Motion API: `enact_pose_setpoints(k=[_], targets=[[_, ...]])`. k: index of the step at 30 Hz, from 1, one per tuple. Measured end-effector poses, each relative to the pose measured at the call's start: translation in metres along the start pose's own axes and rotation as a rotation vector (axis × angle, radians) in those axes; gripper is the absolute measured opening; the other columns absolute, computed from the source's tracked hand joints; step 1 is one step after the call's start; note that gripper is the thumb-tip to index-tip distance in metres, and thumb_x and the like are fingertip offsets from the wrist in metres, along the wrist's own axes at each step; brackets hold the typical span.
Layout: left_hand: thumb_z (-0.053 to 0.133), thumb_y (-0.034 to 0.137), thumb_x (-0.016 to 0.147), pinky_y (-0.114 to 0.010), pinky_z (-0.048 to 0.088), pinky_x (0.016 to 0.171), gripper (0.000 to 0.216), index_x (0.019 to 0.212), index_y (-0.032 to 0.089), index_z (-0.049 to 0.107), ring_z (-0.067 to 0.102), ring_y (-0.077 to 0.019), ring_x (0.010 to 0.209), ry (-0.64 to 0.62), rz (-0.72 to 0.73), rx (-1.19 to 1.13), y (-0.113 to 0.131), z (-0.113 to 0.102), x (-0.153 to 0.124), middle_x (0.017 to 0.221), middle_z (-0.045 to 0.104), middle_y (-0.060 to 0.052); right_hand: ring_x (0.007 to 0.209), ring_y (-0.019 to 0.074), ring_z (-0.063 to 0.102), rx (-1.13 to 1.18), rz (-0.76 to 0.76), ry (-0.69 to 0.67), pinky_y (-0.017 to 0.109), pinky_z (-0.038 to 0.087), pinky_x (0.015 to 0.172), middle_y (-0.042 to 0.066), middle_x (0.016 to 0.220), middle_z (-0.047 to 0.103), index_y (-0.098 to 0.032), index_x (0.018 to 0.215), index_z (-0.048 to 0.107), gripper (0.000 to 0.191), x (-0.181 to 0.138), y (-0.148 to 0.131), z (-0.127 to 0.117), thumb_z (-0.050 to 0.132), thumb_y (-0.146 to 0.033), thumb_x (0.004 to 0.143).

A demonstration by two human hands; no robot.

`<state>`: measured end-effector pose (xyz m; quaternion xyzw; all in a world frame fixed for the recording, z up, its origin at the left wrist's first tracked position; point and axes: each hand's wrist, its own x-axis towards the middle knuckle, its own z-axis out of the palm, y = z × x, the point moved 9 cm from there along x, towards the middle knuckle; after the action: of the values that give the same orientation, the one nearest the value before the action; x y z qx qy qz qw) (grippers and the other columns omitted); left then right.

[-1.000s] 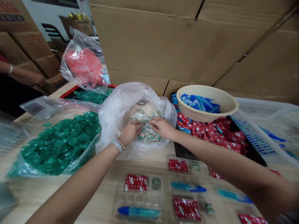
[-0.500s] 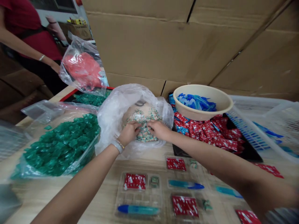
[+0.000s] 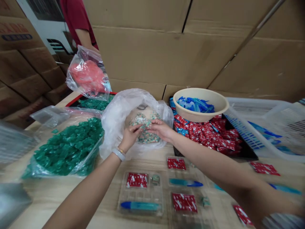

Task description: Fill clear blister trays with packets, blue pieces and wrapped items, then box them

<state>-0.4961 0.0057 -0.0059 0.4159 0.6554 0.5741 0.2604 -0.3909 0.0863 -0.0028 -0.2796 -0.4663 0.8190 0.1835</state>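
My left hand [image 3: 131,136] and my right hand [image 3: 161,129] are over the mouth of a crumpled translucent plastic bag [image 3: 110,127]. Inside it is a heap of small green-and-cream patterned packets [image 3: 149,136]. Both hands have thumb and fingers pinched together, their tips close to each other above the heap. Whatever is between them is too small to make out. Nearer me lie clear compartment trays [image 3: 140,197]. The one at the left holds a red patterned packet [image 3: 137,180], a small green packet [image 3: 155,180] and a blue pen-shaped piece [image 3: 140,205].
At left, a clear bag holds green pieces [image 3: 69,146]; behind it is a bag of coral-red pieces [image 3: 89,76]. A cream basin [image 3: 201,114] of blue pieces stands over red packets [image 3: 212,135] at right, beside a white basket [image 3: 269,108]. Cardboard boxes [image 3: 147,57] wall the back.
My hands have lifted slightly from the heap, fingertips still close together. The co-worker in red has moved right, partly behind the cardboard, and their hand no longer shows at the coral-red bag.
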Motion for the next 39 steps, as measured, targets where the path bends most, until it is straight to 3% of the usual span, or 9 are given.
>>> enact_pose_setpoints(k=[5,13,16,18,21,24,32,36,39], targets=[[0.066,0.037,0.062,-0.031,0.049,0.070,0.041,0.095,0.013,0.065,0.060,-0.0138,0.066,-0.035,-0.170,-0.267,-0.010,0.009,-0.001,0.079,0.068,-0.003,0.056,0.0094,0.058,-0.060,0.005,-0.012,0.024,0.045,0.060,-0.007,0.056,0.056,-0.018,0.070,0.047,0.028,0.001,0.000,0.004,0.069,-0.014,0.054],[0.058,0.019,0.069,-0.033,0.046,0.079,0.020,0.087,0.016,0.068,0.058,-0.0180,0.084,0.047,0.112,0.209,0.019,0.003,0.001,0.088,0.067,-0.006,0.055,0.0090,0.057,-0.027,-0.032,0.091,0.025,0.046,0.059,-0.008,0.059,0.054,-0.020,0.075,0.044,0.030,0.006,0.008,-0.007,0.067,-0.015,0.056],[0.052,0.021,0.073,-0.029,0.048,0.068,0.024,0.092,0.012,0.065,0.059,-0.0166,0.075,0.120,0.024,0.222,0.010,-0.012,0.006,0.081,0.066,-0.006,0.054,0.0085,0.054,-0.128,-0.083,0.188,0.023,0.043,0.055,-0.008,0.058,0.051,-0.019,0.073,0.044,0.026,0.007,0.004,-0.019,0.063,-0.016,0.056],[0.050,0.021,0.074,-0.027,0.047,0.062,0.026,0.092,0.008,0.064,0.059,-0.0155,0.069,0.087,-0.037,0.249,0.001,-0.015,0.008,0.078,0.066,-0.006,0.052,0.0074,0.049,-0.254,-0.145,0.226,0.021,0.039,0.053,-0.009,0.056,0.048,-0.018,0.070,0.045,0.022,0.007,-0.003,-0.025,0.061,-0.018,0.055],[0.054,0.017,0.069,-0.024,0.046,0.055,0.029,0.095,0.007,0.063,0.057,-0.0138,0.060,-0.034,-0.097,0.314,-0.010,-0.006,0.002,0.068,0.065,-0.004,0.052,0.0074,0.043,-0.436,-0.227,0.222,0.021,0.036,0.052,-0.008,0.056,0.045,-0.017,0.070,0.049,0.019,0.005,-0.011,-0.026,0.060,-0.021,0.055],[0.057,0.014,0.066,-0.026,0.046,0.057,0.031,0.096,0.010,0.063,0.057,-0.0146,0.058,-0.067,-0.096,0.382,-0.012,0.007,-0.012,0.065,0.064,-0.003,0.055,0.0082,0.042,-0.539,-0.284,0.184,0.022,0.035,0.054,-0.006,0.059,0.046,-0.016,0.072,0.051,0.020,0.000,-0.014,-0.023,0.059,-0.025,0.056],[0.049,0.011,0.073,-0.034,0.043,0.081,0.022,0.088,0.013,0.065,0.056,-0.0198,0.084,-0.013,0.078,0.604,0.007,0.025,-0.028,0.092,0.061,-0.010,0.061,0.0107,0.046,-0.811,-0.403,0.128,0.024,0.039,0.061,-0.003,0.065,0.048,-0.017,0.076,0.051,0.011,-0.021,-0.012,-0.011,0.052,-0.016,0.066],[0.040,0.013,0.077,-0.034,0.044,0.077,0.024,0.087,0.014,0.062,0.054,-0.0212,0.086,-0.149,0.291,0.881,0.025,0.045,-0.039,0.097,0.059,-0.010,0.078,0.0153,0.049,-1.178,-0.525,0.132,0.028,0.039,0.073,0.002,0.078,0.054,-0.018,0.075,0.053,0.010,-0.047,-0.018,0.015,0.049,-0.010,0.070],[0.036,0.015,0.078,-0.037,0.044,0.071,0.024,0.078,0.014,0.060,0.054,-0.0262,0.084,-0.234,0.405,1.145,0.027,0.060,-0.042,0.089,0.059,-0.011,0.088,0.0190,0.047,-1.264,-0.519,0.171,0.031,0.037,0.078,0.007,0.090,0.054,-0.017,0.083,0.053,0.012,-0.055,-0.022,0.022,0.045,-0.013,0.075]])
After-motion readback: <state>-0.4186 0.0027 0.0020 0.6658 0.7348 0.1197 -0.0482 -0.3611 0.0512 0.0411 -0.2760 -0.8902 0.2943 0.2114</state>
